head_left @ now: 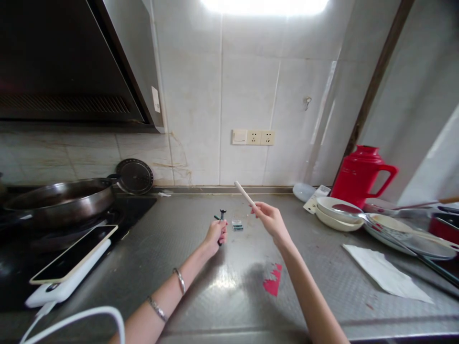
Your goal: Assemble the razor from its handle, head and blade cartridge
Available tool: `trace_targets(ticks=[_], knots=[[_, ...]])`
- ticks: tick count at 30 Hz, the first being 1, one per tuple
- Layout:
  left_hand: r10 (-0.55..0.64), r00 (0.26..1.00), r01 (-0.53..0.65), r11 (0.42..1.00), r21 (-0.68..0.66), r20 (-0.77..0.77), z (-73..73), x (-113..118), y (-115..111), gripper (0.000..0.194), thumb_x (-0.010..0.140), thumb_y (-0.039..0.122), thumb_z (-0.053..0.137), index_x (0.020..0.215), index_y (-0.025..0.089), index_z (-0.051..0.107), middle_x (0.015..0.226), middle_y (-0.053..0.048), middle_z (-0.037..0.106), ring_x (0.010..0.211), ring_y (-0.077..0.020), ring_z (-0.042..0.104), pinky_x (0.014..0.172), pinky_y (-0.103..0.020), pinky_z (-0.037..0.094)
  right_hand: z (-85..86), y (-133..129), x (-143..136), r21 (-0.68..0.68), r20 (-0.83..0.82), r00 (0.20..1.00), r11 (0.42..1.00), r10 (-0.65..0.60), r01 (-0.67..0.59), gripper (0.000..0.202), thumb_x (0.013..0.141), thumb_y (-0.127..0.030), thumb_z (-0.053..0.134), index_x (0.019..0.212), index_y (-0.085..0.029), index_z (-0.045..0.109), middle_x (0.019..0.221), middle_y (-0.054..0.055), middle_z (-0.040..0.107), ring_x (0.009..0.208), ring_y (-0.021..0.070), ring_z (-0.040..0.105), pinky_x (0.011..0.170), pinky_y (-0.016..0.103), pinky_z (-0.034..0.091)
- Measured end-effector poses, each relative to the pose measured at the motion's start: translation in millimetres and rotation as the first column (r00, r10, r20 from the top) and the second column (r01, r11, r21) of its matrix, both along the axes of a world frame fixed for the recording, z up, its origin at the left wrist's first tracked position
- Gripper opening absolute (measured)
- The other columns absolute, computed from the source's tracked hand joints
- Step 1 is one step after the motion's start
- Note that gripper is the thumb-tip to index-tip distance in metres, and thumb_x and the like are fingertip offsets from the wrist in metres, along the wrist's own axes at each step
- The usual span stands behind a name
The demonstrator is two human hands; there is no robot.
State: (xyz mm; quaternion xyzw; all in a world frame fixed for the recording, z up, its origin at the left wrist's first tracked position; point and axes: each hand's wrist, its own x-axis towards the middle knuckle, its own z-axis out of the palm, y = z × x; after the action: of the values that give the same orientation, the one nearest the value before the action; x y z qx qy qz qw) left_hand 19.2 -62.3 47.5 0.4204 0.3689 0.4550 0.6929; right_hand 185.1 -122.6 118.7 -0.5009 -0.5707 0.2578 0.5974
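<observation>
Near the middle of the grey metal counter [193,282], my left hand [215,233] is closed round the handle of a small dark razor-like tool [222,216], its forked head pointing up. My right hand [268,219] pinches a thin white stick [244,193] at its lower end; the stick tilts up and to the left, above the counter. Between the hands lies a small clear case [237,224] with dark green strips in it. A torn pink-red piece [273,281] lies flat, nearer to me, left of my right forearm.
On the left are a steel pan [64,198] on the stove, a phone [75,253] on a white power bank [68,283] and a white cable [89,313]. At right stand a red thermos [358,174], stacked bowls [339,220] and a white tissue [387,272].
</observation>
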Motion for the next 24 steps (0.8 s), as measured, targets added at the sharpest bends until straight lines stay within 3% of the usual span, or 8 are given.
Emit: trace_targets(ticks=[3,7,13,20,24], knots=[[-0.007,1.000,0.007,0.997,-0.075,0.009,0.7,2.1,-1.9,0.023,0.074,0.032,0.059,0.071,0.017,0.040,0.047,0.012,0.028,0.030,0.0005,0.019,0.034,-0.016,0.007,0.3,20.5,18.6,-0.097,0.382,0.911,0.974,-0.155,0.207,0.043,0.071,-0.060,0.053,0.069,-0.020,0.070,0.060,0.004,0.062,0.063,0.0180,0.054,0.061,0.028,0.033],[-0.002,1.000,0.000,0.991,-0.131,-0.016,1.5,5.9,-5.7,0.021,0.078,0.030,0.055,0.071,0.017,0.041,0.045,0.013,0.027,0.029,0.0006,0.018,0.034,-0.016,0.006,-14.2,36.9,22.4,-0.158,0.652,0.741,0.928,-0.158,0.337,0.052,0.070,-0.068,0.048,0.060,-0.022,0.070,0.057,0.004,0.063,0.068,0.0208,0.058,0.071,0.032,0.034],[-0.022,0.999,0.018,0.990,-0.143,-0.028,1.4,11.7,-13.7,0.016,0.084,0.026,0.047,0.072,0.016,0.042,0.045,0.012,0.027,0.029,0.0006,0.018,0.035,-0.017,0.006,-31.9,46.1,13.3,-0.147,0.711,0.686,0.920,-0.158,0.364,0.055,0.073,-0.070,0.041,0.062,-0.024,0.070,0.059,0.004,0.065,0.070,0.0210,0.061,0.075,0.032,0.035],[0.004,1.000,-0.003,0.994,-0.110,0.008,2.3,12.0,-14.4,0.019,0.080,0.030,0.053,0.072,0.017,0.042,0.046,0.012,0.027,0.029,0.0005,0.017,0.034,-0.017,0.005,-40.4,45.1,34.6,-0.187,0.723,0.680,0.914,-0.120,0.360,0.058,0.071,-0.072,0.041,0.058,-0.024,0.071,0.052,0.003,0.062,0.067,0.0205,0.060,0.071,0.030,0.034],[0.001,1.000,-0.001,0.993,-0.119,0.002,0.2,12.5,-14.6,0.019,0.080,0.030,0.053,0.071,0.017,0.043,0.045,0.012,0.027,0.029,0.0004,0.017,0.034,-0.017,0.005,-44.8,46.3,34.7,-0.145,0.702,0.697,0.930,-0.145,0.339,0.059,0.072,-0.072,0.040,0.060,-0.023,0.071,0.052,0.003,0.063,0.063,0.0186,0.059,0.066,0.028,0.034]])
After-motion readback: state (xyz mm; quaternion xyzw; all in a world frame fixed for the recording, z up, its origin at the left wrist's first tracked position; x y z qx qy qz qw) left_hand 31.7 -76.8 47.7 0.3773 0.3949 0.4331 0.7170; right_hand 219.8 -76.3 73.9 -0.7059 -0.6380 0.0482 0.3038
